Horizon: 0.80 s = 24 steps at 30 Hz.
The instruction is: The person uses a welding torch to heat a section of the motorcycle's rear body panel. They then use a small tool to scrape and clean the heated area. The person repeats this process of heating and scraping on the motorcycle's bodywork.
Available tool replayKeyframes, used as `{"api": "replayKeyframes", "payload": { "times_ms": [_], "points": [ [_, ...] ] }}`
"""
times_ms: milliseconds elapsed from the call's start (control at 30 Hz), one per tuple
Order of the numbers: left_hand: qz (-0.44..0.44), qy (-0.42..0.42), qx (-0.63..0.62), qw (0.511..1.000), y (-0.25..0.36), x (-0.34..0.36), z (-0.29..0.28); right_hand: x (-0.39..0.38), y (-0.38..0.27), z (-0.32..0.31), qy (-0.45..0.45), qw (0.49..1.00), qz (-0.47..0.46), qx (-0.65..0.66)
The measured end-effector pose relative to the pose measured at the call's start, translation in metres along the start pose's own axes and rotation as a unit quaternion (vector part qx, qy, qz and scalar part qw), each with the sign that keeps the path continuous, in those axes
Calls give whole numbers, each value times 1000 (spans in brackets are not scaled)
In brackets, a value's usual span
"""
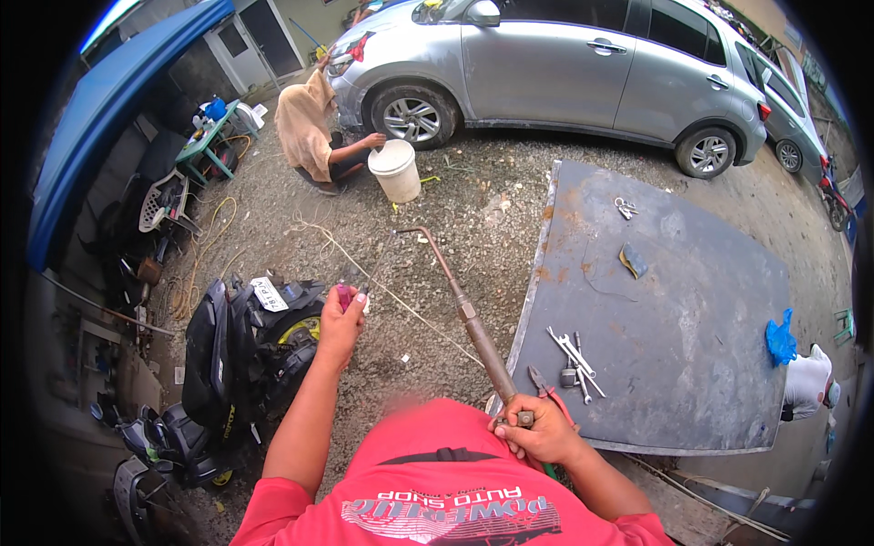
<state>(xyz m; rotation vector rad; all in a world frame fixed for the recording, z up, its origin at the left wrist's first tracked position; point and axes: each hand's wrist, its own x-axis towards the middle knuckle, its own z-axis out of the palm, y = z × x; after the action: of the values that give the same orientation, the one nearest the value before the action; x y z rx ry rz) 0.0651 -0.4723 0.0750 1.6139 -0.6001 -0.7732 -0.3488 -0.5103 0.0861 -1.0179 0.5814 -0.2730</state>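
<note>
My left hand (338, 329) is raised left of centre, its fingers closed on a small purple lighter (344, 295). My right hand (544, 431) grips the valve end of a long brass-coloured gas welding torch (468, 314), close to my red shirt. The torch slants away to the upper left, and its thin bent tip lies well beyond my left hand. No flame shows at the tip. Beside my right hand, a pair of red-handled pliers (549, 389) rests on the edge of a dark metal sheet (674, 300).
Several spanners (574, 353), keys (625, 208), a small worn block (632, 260) and a blue plastic bag (780, 338) lie on the sheet. A motorbike (232, 350) stands left. Ahead, a person (308, 127) crouches by a white bucket (395, 171) and a silver car (555, 68).
</note>
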Motion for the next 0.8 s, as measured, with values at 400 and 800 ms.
{"api": "replayKeyframes", "payload": {
  "times_ms": [400, 800],
  "points": [
    [2, -3, -4, 1000, 1, -3, -4, -1, 2, -1, -9, 1000, -9, -1],
    [13, -14, -2, 1000, 1, -4, -2, -3, -4, -2, -28, 999, -30, -2]
  ]
}}
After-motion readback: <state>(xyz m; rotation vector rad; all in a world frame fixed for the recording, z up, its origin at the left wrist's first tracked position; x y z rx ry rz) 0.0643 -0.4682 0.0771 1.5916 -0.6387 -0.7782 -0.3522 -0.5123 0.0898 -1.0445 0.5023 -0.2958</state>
